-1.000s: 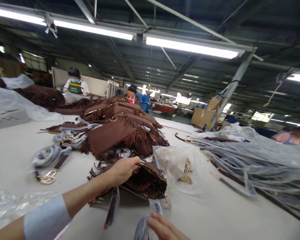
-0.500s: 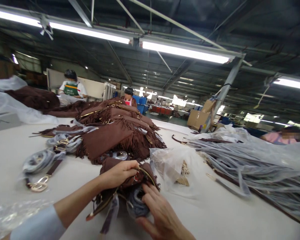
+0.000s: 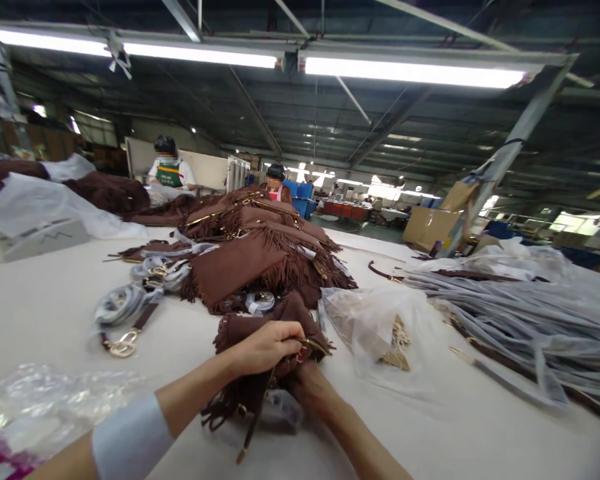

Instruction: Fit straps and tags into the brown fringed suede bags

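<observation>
A brown fringed bag (image 3: 237, 327) with a gold zip lies in front of me, its mouth spread. My left hand (image 3: 270, 345) is closed on the bag's edge beside the zip. Inside the opening is my right hand (image 3: 307, 387), its fingers hidden by the bag. Clear plastic wrap (image 3: 284, 408) shows below the opening, between the bag and my right wrist. A gold-edged zip end (image 3: 247, 437) hangs toward me.
Behind the bag rises a pile of brown fringed bags (image 3: 240, 263). Wrapped coiled straps (image 3: 117, 307) lie left, near crumpled clear plastic (image 3: 75, 393). A plastic bag of tags (image 3: 360, 320) and many wrapped straps (image 3: 505, 317) lie right. Two co-workers (image 3: 170, 175) are beyond.
My right hand has gone from the wrapped coiled strap at the bag's mouth to inside the bag, and the coil is mostly out of sight. My left hand keeps its hold. The view has shifted.
</observation>
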`<state>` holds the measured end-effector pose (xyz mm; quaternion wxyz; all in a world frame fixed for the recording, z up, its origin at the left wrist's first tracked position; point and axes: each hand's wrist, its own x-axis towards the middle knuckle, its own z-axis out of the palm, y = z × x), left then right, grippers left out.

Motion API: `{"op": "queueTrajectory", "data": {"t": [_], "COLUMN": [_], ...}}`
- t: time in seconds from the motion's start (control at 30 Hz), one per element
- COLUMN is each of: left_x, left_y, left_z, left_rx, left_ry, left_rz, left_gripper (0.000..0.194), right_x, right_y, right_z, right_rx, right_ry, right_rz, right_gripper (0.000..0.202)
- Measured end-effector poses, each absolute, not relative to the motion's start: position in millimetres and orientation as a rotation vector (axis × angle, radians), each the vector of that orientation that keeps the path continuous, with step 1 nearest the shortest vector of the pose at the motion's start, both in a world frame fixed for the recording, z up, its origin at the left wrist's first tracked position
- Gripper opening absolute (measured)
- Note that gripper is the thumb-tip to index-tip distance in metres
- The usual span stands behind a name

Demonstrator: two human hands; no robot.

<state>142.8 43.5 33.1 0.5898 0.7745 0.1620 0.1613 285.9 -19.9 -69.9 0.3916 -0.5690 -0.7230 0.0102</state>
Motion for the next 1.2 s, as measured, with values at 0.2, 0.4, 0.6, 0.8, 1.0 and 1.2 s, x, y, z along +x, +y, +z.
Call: {"op": "queueTrajectory", "data": {"t": [0.2,0.4,0.6,0.8,1.0,1.2], "left_x": [138,127,89,42,44,43], "left_y": [60,73,54,10,-4,6], "left_z": [25,23,27,14,2,-1], "left_rx": [1.699,1.816,2.578,2.818,2.814,2.782], "left_ry": [0.422,0.513,0.720,1.069,1.164,0.924], "left_rz": [0.474,0.487,0.435,-0.071,-0.024,0.150], "left_gripper": [0.021,0.020,0.035,0.070,0.054,0.046], "right_x": [269,259,292,321,298,283], "right_y": [-32,-41,-60,-101,-83,-62], "right_z": [-55,-42,-41,-49,-51,-44], "right_rx": [-1.347,-1.379,-1.532,-2.073,-2.119,-1.956], "right_ry": [-1.833,-2.135,-2.047,-1.709,-1.668,-1.702], "right_rz": [0.012,-0.003,-0.123,-0.137,-0.091,-0.035], "right_gripper": [0.039,0.057,0.028,0.015,0.023,0.027]}}
